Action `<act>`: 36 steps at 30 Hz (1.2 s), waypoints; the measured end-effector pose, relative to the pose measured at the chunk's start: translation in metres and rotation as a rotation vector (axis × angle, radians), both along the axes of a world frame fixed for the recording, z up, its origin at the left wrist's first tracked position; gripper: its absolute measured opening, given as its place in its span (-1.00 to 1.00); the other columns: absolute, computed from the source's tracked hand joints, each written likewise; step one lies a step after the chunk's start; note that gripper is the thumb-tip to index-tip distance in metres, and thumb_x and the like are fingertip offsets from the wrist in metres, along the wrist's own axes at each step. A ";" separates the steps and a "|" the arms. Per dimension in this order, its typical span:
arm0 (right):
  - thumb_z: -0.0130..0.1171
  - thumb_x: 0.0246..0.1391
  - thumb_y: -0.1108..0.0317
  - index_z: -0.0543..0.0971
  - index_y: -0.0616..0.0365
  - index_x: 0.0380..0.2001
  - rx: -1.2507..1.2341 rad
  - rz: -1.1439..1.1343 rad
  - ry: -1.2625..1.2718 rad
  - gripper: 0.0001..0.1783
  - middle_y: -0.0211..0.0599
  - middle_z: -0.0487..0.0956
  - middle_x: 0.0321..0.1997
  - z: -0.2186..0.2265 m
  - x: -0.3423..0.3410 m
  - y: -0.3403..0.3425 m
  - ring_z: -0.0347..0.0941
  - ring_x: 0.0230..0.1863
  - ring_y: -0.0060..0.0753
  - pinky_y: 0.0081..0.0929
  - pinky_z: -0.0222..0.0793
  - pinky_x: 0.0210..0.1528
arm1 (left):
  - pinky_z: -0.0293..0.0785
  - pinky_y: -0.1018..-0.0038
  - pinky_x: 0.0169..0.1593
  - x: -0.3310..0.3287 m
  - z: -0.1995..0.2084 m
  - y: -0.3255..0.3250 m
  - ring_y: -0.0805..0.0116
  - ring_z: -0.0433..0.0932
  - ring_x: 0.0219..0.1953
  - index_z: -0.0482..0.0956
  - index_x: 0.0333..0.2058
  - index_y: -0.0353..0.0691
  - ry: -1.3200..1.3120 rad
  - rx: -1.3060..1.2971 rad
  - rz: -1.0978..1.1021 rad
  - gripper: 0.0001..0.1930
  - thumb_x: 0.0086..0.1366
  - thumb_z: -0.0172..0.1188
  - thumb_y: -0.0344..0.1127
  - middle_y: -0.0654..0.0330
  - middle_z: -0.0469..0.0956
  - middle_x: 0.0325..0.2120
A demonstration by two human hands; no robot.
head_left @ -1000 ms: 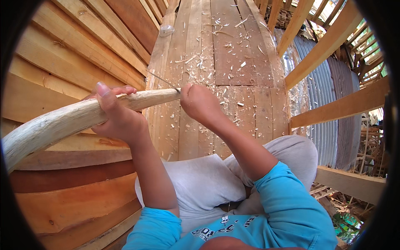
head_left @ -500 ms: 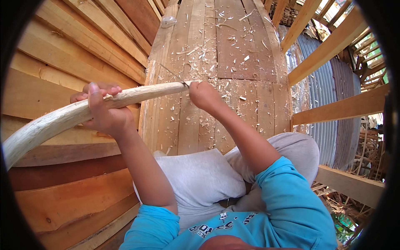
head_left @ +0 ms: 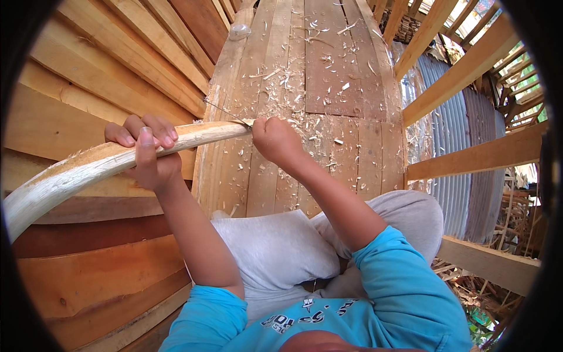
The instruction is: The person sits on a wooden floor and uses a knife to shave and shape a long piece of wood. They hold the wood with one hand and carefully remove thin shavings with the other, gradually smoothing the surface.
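A long, curved, peeled wooden pole [head_left: 76, 170], pale with a tan strip along its upper side, runs from the left rim toward the middle. My left hand [head_left: 149, 149] is wrapped round it, fingers over the far side and thumb on top. At the pole's narrower right end is my right hand [head_left: 275, 139], closed in a fist. From that fist a thin dark knife blade [head_left: 226, 111] points away up and left, across the pole's tip. The handle is hidden inside the fist.
Pale wood shavings [head_left: 275, 73] lie scattered over the plank floor [head_left: 234, 182]. A plank wall [head_left: 70, 123] stands close on the left. To the right are wooden rails [head_left: 475, 154] with corrugated metal sheets [head_left: 448, 129] beyond. A clear plastic bag [head_left: 239, 31] lies at the far left.
The pole has rolled, bringing its tan strip into sight on top. My left fingers now reach farther over it. My right hand and the knife have shifted slightly left.
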State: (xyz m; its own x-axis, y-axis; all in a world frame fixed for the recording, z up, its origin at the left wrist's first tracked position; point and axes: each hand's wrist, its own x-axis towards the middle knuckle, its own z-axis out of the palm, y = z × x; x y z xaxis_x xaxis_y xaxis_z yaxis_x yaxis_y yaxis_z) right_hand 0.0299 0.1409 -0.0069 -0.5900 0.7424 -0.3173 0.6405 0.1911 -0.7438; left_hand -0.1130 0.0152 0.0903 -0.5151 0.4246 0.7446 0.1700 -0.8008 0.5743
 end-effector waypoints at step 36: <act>-0.23 0.27 0.17 0.61 0.40 -0.25 0.354 0.253 -0.202 -0.48 0.28 0.60 -0.28 -0.120 0.046 0.054 0.57 -0.18 0.29 0.01 0.48 -0.07 | 0.39 0.52 -0.51 0.007 0.001 0.010 0.48 0.33 -0.64 0.26 -0.37 -0.04 -0.078 0.001 -0.028 -0.78 0.19 0.11 -0.51 0.32 0.29 -0.64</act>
